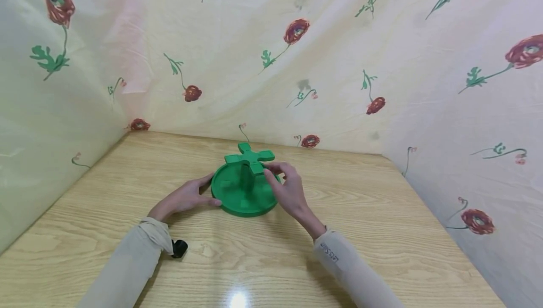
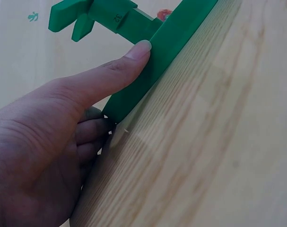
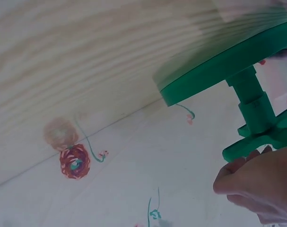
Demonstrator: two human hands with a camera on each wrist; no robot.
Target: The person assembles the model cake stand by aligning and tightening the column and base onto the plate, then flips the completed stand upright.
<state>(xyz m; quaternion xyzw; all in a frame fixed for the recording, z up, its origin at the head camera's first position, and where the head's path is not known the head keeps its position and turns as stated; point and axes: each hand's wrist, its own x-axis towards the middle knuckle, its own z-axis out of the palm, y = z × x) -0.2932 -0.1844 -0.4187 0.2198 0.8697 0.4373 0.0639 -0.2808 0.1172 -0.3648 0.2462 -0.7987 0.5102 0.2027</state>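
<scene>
A green round base [image 1: 229, 197] with a raised rim sits on the wooden table. From its middle rises a green post [image 2: 114, 18], marked with a number in the left wrist view, which carries a flat four-armed cross top [image 1: 249, 157]. My left hand [image 1: 189, 196] holds the base's left edge, thumb along the rim and fingers curled at the far side. My right hand [image 1: 292, 192] pinches the cross top by its near right arm, and its fingers are partly hidden behind it. In the right wrist view the right fingertips [image 3: 233, 168] are right at that arm.
The wooden table [image 1: 365, 232] runs back to a flower-printed cloth [image 1: 237, 53], which hangs behind it and on both sides. A small black object [image 1: 179, 248] is at the left sleeve's cuff [image 1: 154, 232]. Light glares off the table's front.
</scene>
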